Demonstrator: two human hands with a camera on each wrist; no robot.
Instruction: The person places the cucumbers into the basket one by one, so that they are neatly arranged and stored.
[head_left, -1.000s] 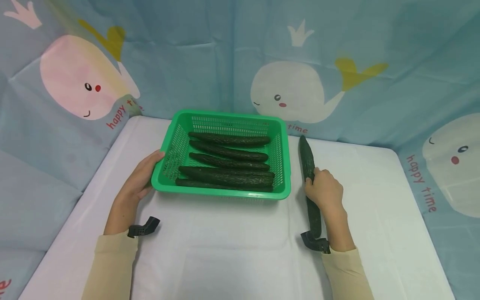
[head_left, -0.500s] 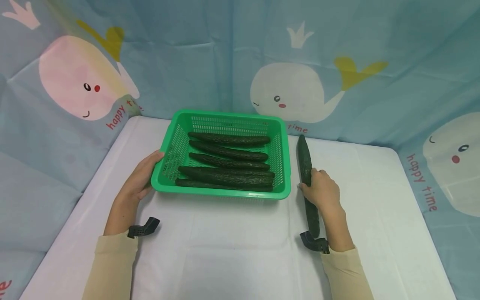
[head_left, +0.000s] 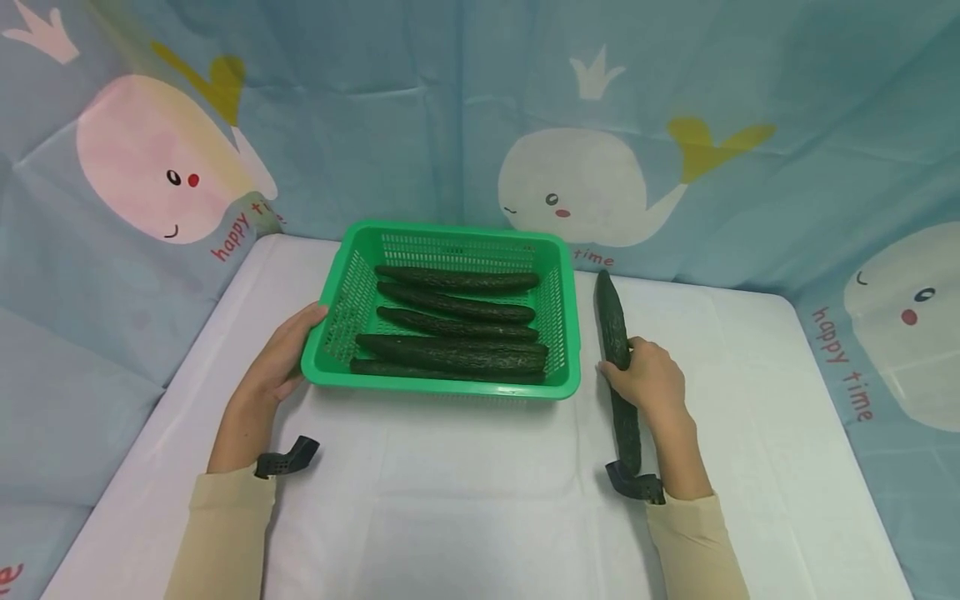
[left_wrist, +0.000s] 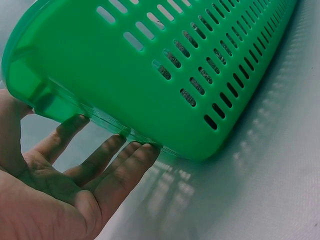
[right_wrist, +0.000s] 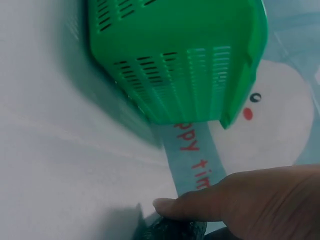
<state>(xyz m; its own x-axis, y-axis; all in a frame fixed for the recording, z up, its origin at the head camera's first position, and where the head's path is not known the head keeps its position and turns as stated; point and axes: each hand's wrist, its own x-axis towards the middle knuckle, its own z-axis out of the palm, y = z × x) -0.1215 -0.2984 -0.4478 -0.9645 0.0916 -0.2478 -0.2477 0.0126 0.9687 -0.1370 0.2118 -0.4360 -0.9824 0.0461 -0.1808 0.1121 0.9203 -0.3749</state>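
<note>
A green plastic basket with slotted walls stands at the middle back of the table, and several dark cucumbers lie side by side in it. At its left end, my left hand touches the outer wall under the rim. Its fingers are spread and fairly straight in the left wrist view. To the right of the basket another cucumber lies lengthwise on the table. My right hand holds it around the middle, with the thumb across its top; the other fingers are mostly hidden.
A white cloth covers the table. Behind and beside it hangs a blue curtain with printed whales, close to the basket's far side. Each wrist bears a black camera mount.
My right hand shifted slightly left with the cucumber, then slightly back right. Its thumb now stretches straighter across the cucumber. The left hand and the basket have stayed in place.
</note>
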